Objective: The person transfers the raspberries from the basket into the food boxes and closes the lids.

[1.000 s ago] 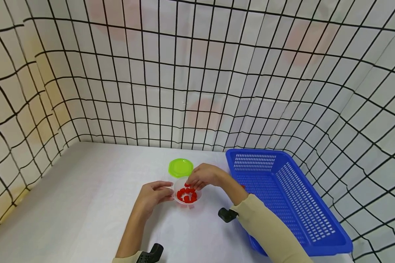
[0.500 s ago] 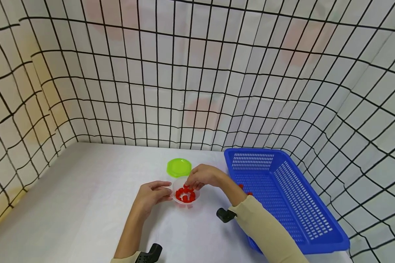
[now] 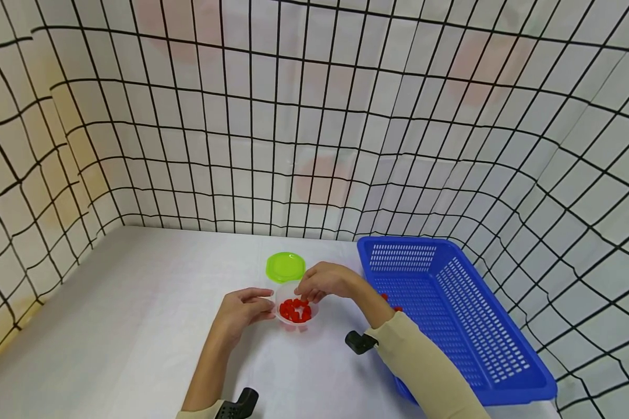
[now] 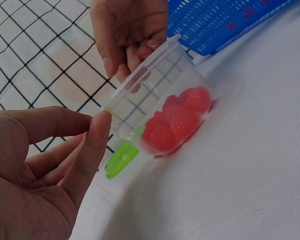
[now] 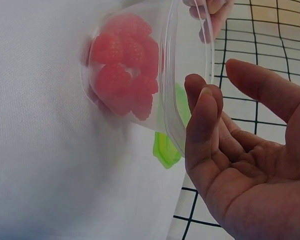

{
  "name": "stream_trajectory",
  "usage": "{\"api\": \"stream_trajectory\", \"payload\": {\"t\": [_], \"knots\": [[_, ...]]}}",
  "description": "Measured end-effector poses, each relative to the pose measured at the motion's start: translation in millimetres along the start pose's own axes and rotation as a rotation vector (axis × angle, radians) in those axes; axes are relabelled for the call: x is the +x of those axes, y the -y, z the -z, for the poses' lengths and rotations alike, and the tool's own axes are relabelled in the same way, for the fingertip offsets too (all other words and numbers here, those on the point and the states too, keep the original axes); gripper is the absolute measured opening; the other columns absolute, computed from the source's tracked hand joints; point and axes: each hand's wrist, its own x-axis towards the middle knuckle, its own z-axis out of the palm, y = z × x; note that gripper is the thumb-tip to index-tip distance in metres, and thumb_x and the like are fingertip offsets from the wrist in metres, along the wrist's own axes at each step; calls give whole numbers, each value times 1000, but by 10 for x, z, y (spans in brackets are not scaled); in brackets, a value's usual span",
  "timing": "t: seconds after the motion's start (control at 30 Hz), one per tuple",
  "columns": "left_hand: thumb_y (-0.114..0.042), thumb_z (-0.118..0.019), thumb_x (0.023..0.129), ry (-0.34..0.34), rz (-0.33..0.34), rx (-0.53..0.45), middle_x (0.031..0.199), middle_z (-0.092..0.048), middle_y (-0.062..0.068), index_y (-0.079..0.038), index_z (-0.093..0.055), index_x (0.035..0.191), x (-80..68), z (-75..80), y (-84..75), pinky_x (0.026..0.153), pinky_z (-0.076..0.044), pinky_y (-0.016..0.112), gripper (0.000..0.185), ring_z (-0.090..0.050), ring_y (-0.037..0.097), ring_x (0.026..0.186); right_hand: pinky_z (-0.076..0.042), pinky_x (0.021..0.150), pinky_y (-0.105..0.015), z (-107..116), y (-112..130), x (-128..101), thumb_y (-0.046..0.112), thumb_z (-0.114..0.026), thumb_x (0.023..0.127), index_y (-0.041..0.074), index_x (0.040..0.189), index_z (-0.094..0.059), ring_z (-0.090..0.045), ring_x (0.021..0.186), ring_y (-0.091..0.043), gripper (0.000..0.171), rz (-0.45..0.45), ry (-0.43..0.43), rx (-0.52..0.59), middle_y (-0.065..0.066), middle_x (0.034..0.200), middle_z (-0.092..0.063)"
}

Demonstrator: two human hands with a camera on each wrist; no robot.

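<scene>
A clear plastic tub (image 3: 288,288) stands on the white table, with several red raspberries (image 3: 296,311) in its bottom. My left hand (image 3: 243,314) pinches the tub's rim between thumb and forefinger, as the left wrist view shows. Over the tub's opening is my right hand (image 3: 327,280), fingers bent but thumb and fingertips apart. Nothing shows between them in the right wrist view, where raspberries (image 5: 124,65) appear through the tub wall. Just behind the tub lies a bright green lid (image 3: 285,267).
A blue plastic basket (image 3: 503,326) stands at the right, partly behind my right forearm. A few red pieces (image 3: 397,309) show inside it near its left side. Black grid mesh (image 3: 251,145) over white cloth encloses the table's back and sides.
Earlier, a raspberry was at my right fingertips above the tub. It has left them, and the pile in the tub looks fuller. My left hand stays at the rim.
</scene>
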Motion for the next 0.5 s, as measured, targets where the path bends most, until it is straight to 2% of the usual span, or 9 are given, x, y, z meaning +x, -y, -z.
{"api": "stream_trajectory", "payload": {"t": [0.27, 0.5], "knots": [[-7, -71, 92, -1, 4, 7, 94, -76, 15, 2, -72, 117, -6, 16, 8, 79, -64, 32, 27, -75, 23, 76, -61, 88, -36, -1, 19, 13, 25, -70, 92, -3, 110, -72, -69, 97, -36, 34, -11, 21, -6, -14, 97, -74], [-10, -72, 92, -3, 17, 7, 95, -76, 14, 1, -71, 118, -3, 11, -7, 79, -63, 32, 28, -75, 23, 77, -62, 90, -39, 78, 34, 8, 23, -69, 94, -3, 116, -69, -72, 96, -34, 34, -23, 50, 65, -21, 108, -72]]}}
